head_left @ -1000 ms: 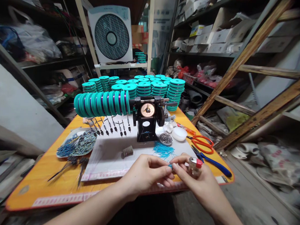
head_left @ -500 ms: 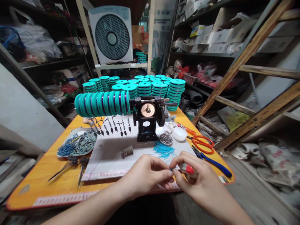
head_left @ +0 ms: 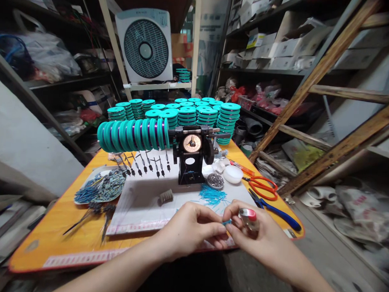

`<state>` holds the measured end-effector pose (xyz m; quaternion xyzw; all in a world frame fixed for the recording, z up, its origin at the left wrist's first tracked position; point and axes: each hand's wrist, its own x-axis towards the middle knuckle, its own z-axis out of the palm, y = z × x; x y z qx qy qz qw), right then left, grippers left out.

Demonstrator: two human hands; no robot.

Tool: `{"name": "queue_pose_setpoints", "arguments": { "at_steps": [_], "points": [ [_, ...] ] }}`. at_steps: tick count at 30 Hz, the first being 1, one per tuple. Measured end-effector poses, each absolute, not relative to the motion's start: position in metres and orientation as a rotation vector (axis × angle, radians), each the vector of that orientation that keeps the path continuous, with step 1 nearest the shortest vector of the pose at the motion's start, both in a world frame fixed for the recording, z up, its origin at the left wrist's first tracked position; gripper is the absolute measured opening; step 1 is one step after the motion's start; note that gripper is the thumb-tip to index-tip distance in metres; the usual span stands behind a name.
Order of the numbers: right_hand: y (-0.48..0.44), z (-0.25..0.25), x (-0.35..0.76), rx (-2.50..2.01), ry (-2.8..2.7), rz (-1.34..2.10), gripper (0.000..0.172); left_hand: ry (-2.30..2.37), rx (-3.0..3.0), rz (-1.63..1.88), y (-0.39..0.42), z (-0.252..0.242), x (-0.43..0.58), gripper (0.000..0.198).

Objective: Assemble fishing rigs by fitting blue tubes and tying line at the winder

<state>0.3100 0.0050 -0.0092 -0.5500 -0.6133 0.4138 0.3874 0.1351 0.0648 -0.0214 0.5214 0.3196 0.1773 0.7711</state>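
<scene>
At the board's front edge, my left hand is closed, thumb and forefinger pinching a small blue strip-like piece. My right hand faces it, with its thumb and forefinger at the other end of that piece. Tucked against the right palm by the curled fingers is a small object with a red end and a clear or silvery body; its kind is unclear. Just beyond the hands lies a loose pile of thin blue pieces. A round dish of tiny metal parts sits behind the pile.
A black winding machine carries a row of teal spools. Stacked teal spools stand behind. Orange-handled scissors and blue-handled pliers lie right; a tray of blue-grey parts lies left. A grey coil rests on the white board.
My right hand has shifted slightly and turned, so the red-ended object now stands more upright. The blue piece shows more between the fingertips. Both hands stay close together.
</scene>
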Motion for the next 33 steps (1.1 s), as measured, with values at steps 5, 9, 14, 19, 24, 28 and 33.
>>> {"name": "queue_pose_setpoints", "arguments": {
  "at_steps": [5, 9, 14, 19, 24, 28, 33],
  "points": [
    [0.006, -0.008, 0.31, -1.393, -1.595, 1.032, 0.007, 0.689, 1.12, 0.374, 0.064, -0.02, 0.135, 0.024],
    [0.007, -0.007, 0.31, -1.425, -1.672, 0.944, 0.006, 0.709, 1.175, 0.349, 0.064, -0.014, 0.136, 0.022],
    [0.006, -0.006, 0.311, -1.426, -1.729, 0.906, 0.007, 0.728, 1.206, 0.302, 0.065, -0.008, 0.136, 0.023],
    [0.008, -0.006, 0.312, -1.415, -1.799, 0.887, 0.004, 0.721, 1.2, 0.254, 0.067, -0.007, 0.136, 0.029],
    [0.009, -0.006, 0.311, -1.484, -1.873, 0.811, 0.005, 0.725, 1.234, 0.234, 0.068, -0.008, 0.136, 0.021],
    [0.008, -0.002, 0.31, -1.542, -1.919, 0.745, 0.008, 0.715, 1.24, 0.224, 0.068, -0.008, 0.136, 0.021],
    [0.006, 0.003, 0.311, -1.549, -1.961, 0.761, 0.005, 0.704, 1.222, 0.207, 0.071, -0.009, 0.134, 0.021]
  ]
}}
